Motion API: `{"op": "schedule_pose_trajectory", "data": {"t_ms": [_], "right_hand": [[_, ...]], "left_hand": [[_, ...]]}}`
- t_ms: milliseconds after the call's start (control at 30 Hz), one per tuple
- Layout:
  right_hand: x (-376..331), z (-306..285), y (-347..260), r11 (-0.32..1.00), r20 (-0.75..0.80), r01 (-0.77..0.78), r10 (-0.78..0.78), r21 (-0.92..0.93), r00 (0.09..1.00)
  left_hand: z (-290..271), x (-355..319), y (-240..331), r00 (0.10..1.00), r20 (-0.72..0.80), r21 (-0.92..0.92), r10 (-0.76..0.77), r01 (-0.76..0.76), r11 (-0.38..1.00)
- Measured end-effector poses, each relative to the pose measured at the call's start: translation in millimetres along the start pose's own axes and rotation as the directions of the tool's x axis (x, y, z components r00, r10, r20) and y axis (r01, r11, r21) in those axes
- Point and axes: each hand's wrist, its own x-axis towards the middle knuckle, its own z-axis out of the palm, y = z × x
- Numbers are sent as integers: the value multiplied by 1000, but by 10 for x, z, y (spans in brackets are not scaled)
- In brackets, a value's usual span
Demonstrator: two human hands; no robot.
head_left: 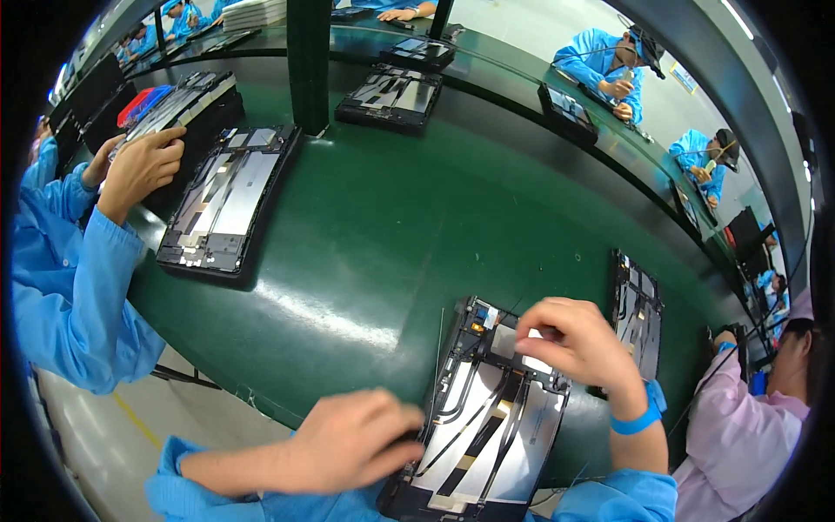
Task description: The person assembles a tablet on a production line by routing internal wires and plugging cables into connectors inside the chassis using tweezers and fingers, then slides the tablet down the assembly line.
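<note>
Left hand: the left hand [352, 439], nearest the camera, lies knuckles up on the lower left edge of the opened tablet chassis [483, 422], pressing it down; its fingertips are hidden, so whether they pinch anything cannot be told.
Right hand: the right hand [578, 344] hovers over the upper part of the chassis, thumb and forefinger closed on something small and pale, seemingly a strip or film; a blue wrist strap [639, 418] circles the wrist.
Chassis: flat on the green belt [374, 235], right at its near edge, black cables [474, 409] running across its silver plate.
Risk: a pull taken too steeply would probably tear the strip or snag a cable; a push from the left hand could tip the chassis off the near edge.
Room: bare belt opens ahead and to the left; another black chassis [635, 313] sits just beside on the right.
Neighbours: a co-worker's hand [139, 165] works on a stack of frames [183, 104] well apart, with another open frame [230, 204] near it.
</note>
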Motion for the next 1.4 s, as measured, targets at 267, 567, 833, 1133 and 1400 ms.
{"op": "schedule_pose_trajectory", "data": {"t_ms": [267,567,833,1133,1400], "right_hand": [[173,279,451,999,11,49,-49,-3,999],[86,349,346,984,-52,23,-33,-177,998],[-1,559,452,986,-311,79,-121,-144,943],[-6,585,443,979,-332,73,-134,-189,934],[31,596,449,975,-350,117,-178,-189,920]], "left_hand": [[133,732,-480,916,199,-447,-348,401,800],[119,840,-412,691,517,-508,-505,723,468],[113,869,-437,636,554,-523,-538,768,370],[115,890,-441,638,559,-505,-530,769,393],[108,870,-441,638,549,-490,-539,769,411]]}}
